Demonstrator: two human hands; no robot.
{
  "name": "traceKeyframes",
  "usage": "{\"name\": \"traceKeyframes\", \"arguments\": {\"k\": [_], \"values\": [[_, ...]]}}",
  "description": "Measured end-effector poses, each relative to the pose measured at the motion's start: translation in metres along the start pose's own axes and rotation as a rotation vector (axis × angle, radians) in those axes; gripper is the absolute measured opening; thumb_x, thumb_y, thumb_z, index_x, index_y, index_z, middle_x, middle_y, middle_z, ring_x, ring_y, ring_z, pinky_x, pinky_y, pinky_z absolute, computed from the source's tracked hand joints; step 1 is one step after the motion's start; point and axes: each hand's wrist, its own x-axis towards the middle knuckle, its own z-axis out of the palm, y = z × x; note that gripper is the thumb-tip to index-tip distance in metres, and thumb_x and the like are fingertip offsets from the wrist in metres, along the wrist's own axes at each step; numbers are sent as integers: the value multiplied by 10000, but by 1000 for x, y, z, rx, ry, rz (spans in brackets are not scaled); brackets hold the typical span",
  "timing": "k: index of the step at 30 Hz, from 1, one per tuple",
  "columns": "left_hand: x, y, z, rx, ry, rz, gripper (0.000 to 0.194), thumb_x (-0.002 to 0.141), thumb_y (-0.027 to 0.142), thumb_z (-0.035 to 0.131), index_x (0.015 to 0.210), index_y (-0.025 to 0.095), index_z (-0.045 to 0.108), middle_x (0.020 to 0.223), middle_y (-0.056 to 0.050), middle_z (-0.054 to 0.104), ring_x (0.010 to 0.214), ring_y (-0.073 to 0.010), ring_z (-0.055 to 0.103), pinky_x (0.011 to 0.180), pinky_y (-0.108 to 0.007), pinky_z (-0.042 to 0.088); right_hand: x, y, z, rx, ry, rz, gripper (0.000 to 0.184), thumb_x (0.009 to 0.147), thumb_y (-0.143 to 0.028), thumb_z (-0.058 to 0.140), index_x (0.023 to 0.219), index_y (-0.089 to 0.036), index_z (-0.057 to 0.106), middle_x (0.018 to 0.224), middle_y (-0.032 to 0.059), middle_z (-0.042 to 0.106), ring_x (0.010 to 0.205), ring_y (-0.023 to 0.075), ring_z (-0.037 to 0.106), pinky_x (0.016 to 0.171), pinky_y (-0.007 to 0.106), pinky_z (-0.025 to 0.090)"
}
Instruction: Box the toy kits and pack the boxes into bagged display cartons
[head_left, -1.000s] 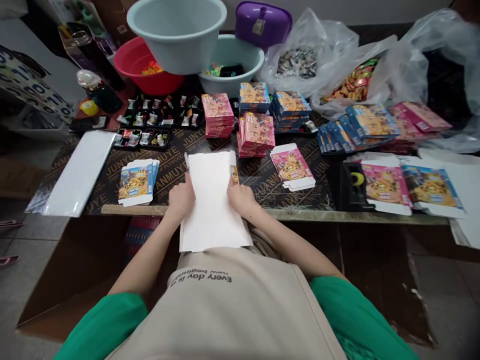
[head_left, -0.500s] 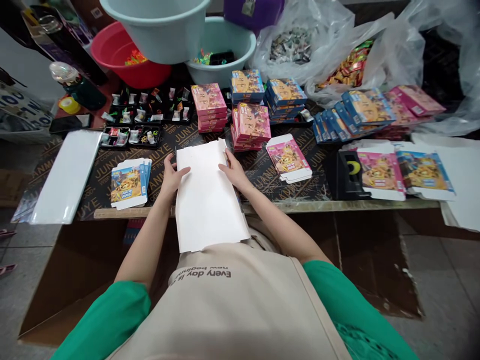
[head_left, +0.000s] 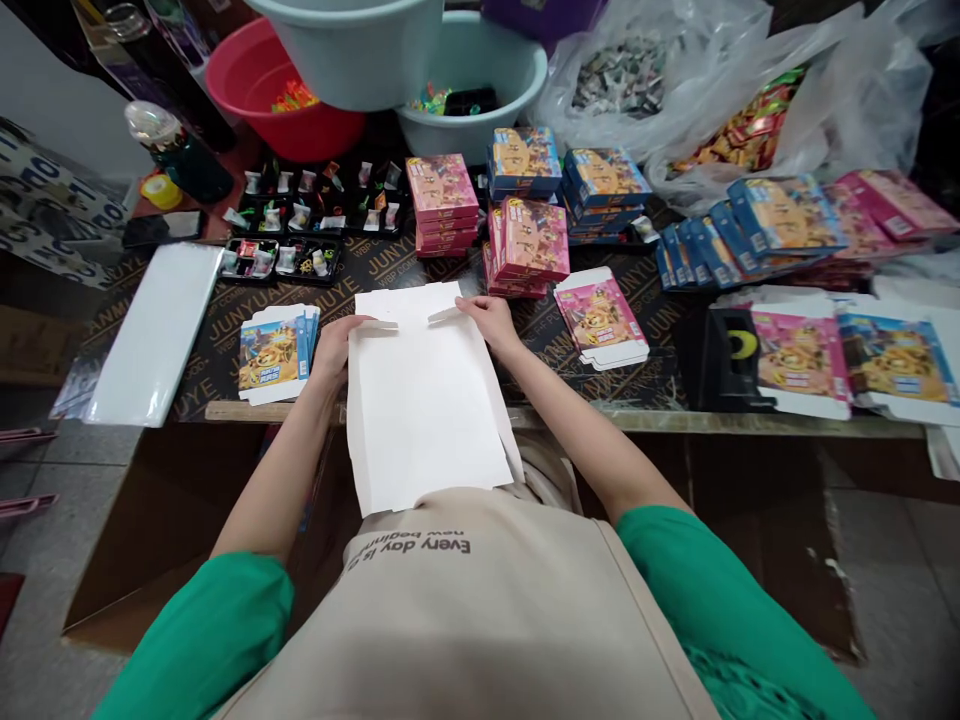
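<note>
Two hands on one white carton blank (head_left: pixel 424 400), its far end over the table (head_left: pixel 525 402) edge, near end against the apron (head_left: pixel 465 610). Left hand (head_left: pixel 332 350): thumb and fingers together on the left flap. Right hand (head_left: pixel 495 322): pinched on the right flap.

Containers: red basin (head_left: pixel 247 95) holds orange pieces; lower pale-blue basin (head_left: pixel 517 85), small multicoloured pieces plus a black object. Upper pale-blue basin (head_left: pixel 360 60): contents cannot be made out. Black compartment trays (head_left: pixel 289 262) hold small packets. One plastic bag (head_left: pixel 559 95) holds silvery packets; another (head_left: pixel 840 110), red-and-gold ones.
</note>
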Motion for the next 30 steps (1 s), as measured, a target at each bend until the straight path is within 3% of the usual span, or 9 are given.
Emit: {"name": "traceKeyframes", "arguments": {"k": [4, 7, 10, 13, 16, 18, 20, 25, 30], "values": [[14, 1, -10, -14, 45, 4, 408, 574, 287, 730, 966, 183, 684, 717, 20, 670, 574, -115, 572, 530, -216, 409, 14, 7, 2, -164, 74, -88, 299, 718, -463, 714, 827, -207, 606, 710, -20, 571, 718, 157, 515, 713, 285, 401], [22, 3, -18, 70, -36, -6, 322, 552, 302, 767, 833, 163, 695, 660, 7, 657, 532, -101, 521, 494, -205, 344, 23, 9, 3, -213, 38, -122, 378, 692, -361, 723, 1017, -230, 582, 702, -48, 557, 725, 161, 519, 738, 286, 408], [24, 3, -24, 130, -101, 5, 277, 501, 314, 831, 640, 146, 659, 591, -6, 628, 524, -104, 495, 511, -222, 353, 26, 8, 1, -210, -88, -151, 283, 693, -428, 748, 776, -227, 566, 626, -55, 494, 637, 134, 450, 675, 278, 388], [25, 4, -26, 169, -126, 30, 316, 477, 319, 884, 613, 146, 657, 570, -12, 619, 522, -105, 489, 518, -229, 366, 25, 3, 0, -165, -141, -131, 521, 707, -653, 742, 587, -225, 471, 553, -42, 455, 551, 109, 404, 575, 267, 350], [29, 8, -26, 163, -154, -18, 484, 667, 627, 766, 611, 162, 641, 554, -42, 604, 500, -127, 503, 487, -248, 390, 24, -4, -1, -27, -159, 62, 687, 773, -884, 492, 589, -222, 484, 507, -5, 498, 465, 118, 442, 468, 267, 326], [34, 14, -28, 182, -191, -96, 613, 757, 766, 597, 625, 168, 629, 540, -50, 586, 501, -145, 523, 489, -265, 424, 25, -9, -2, 22, -177, 157, 700, 772, -891, 488, 597, -214, 503, 504, 9, 531, 435, 116, 460, 431, 262, 321], [40, 22, -33, 273, -267, -144, 595, 728, 749, 638, 687, 156, 662, 590, -54, 625, 550, -157, 564, 536, -278, 470, 26, -13, -5, -11, -216, 159, 611, 748, -777, 666, 599, -200, 529, 503, -2, 542, 430, 100, 451, 436, 249, 328], [49, 39, -37, 768, -580, 48, 438, 604, 532, 778, 850, 170, 784, 795, -50, 753, 731, -199, 643, 675, -291, 492, 29, -27, -12, -433, -412, -182, 223, 710, -281, 807, 638, -151, 641, 627, 0, 647, 605, 115, 542, 616, 245, 406], [44, 41, -12, 1362, -578, 480, 290, 758, 401, 612, 809, 157, 760, 755, -83, 738, 772, -270, 685, 668, -312, 428, 29, -51, 3, -1092, -548, -539, 110, 765, -137, 715, 874, -131, 699, 861, 61, 728, 782, 180, 620, 673, 270, 344]]}}
